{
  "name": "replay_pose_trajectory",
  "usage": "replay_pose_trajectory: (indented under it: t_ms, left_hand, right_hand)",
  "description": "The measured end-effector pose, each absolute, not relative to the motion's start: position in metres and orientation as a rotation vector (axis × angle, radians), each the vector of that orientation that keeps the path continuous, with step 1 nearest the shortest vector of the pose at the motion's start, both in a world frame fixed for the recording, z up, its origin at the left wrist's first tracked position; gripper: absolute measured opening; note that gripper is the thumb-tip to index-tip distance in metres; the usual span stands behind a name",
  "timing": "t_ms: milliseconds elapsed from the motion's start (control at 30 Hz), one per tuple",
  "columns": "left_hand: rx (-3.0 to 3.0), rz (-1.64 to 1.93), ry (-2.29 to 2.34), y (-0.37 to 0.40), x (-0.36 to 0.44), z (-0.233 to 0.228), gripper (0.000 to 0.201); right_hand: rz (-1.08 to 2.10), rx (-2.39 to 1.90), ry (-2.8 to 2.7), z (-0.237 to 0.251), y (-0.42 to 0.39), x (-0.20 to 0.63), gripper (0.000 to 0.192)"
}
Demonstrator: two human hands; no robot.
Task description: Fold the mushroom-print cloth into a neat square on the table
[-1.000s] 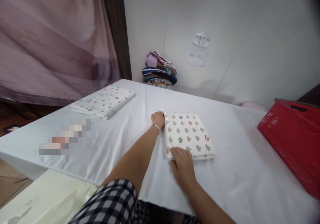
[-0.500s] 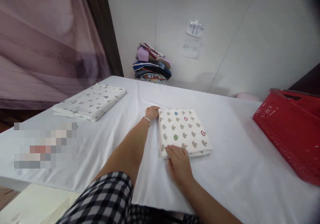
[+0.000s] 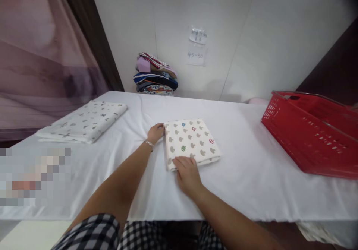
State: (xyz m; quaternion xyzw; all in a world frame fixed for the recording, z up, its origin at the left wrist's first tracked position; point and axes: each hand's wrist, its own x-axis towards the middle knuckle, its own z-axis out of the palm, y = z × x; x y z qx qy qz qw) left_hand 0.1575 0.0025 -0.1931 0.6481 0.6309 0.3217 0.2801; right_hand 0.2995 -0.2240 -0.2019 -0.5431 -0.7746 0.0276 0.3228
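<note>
1. Mushroom-print cloth (image 3: 190, 142) lies folded into a flat rectangle near the middle of the white-covered table (image 3: 251, 175), cream with grey mushrooms and a few in blue, red and green.
2. Left hand (image 3: 155, 132) rests at the cloth's far left corner, fingers curled together against the edge and touching it; whether anything is pinched cannot be told. Wears a thin bracelet (image 3: 148, 144) at the wrist.
3. Right hand (image 3: 187, 173) lies palm down at the cloth's near left corner, fingers (image 3: 181, 162) close together and flat on the fabric, pressing rather than clamped around it.
4. Both forearms reach in from the bottom edge, with a black-and-white checked garment (image 3: 92, 233) showing below them.
5. Second folded cloth (image 3: 84, 121), white with small grey and dark marks, sits on the table's far left part, well apart from the mushroom-print one.
6. Red plastic basket (image 3: 310, 130) stands on the right side of the table, slotted walls, tilted in view, well apart from both hands.
7. Stack of folded coloured textiles (image 3: 155, 75) leans against the white wall behind the table's far edge.
8. Two paper notes (image 3: 197, 47) hang on the wall to the right of the stack, the lower one reading "45-50".
9. Pinkish-purple curtain (image 3: 36, 56) fills the left side, next to a dark vertical post (image 3: 92, 41).
10. Blurred patch covers something at the table's near left corner; cannot tell what.
</note>
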Motion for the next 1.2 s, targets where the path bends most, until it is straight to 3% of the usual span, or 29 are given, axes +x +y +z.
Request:
replay_pose_trajectory:
  t_ms: [133,267,400,633,800,1067,1200]
  left_hand:
    - [1.791,0.876,1.716,-0.03,0.16,-0.178,0.039]
    - [2.225,0.974,1.518,-0.083,0.177,-0.165,0.037]
    - [2.341,0.771,1.338,-0.123,0.188,-0.175,0.038]
    - [2.237,0.739,1.345,-0.125,0.184,-0.196,0.037]
    - [2.25,0.757,1.471,-0.141,0.184,-0.19,0.036]
    - [2.062,0.868,1.721,-0.189,0.206,-0.193,0.05]
    - [2.281,0.716,1.692,-0.176,0.193,-0.185,0.041]
  right_hand:
    - [0.078,-1.438,-2.041,-0.2,-0.224,0.299,0.049]
    - [0.07,-1.43,-2.046,-0.2,-0.223,0.301,0.048]
    - [0.053,-1.436,-2.062,-0.197,-0.223,0.302,0.042]
    - [-0.077,-1.357,-2.127,-0.196,-0.234,0.306,0.046]
    - [-0.194,-1.459,-1.774,-0.198,-0.231,0.351,0.032]
    - [0.209,-1.72,-1.132,-0.222,-0.215,0.423,0.047]
    - [0.234,-1.664,-1.133,-0.223,-0.223,0.415,0.045]
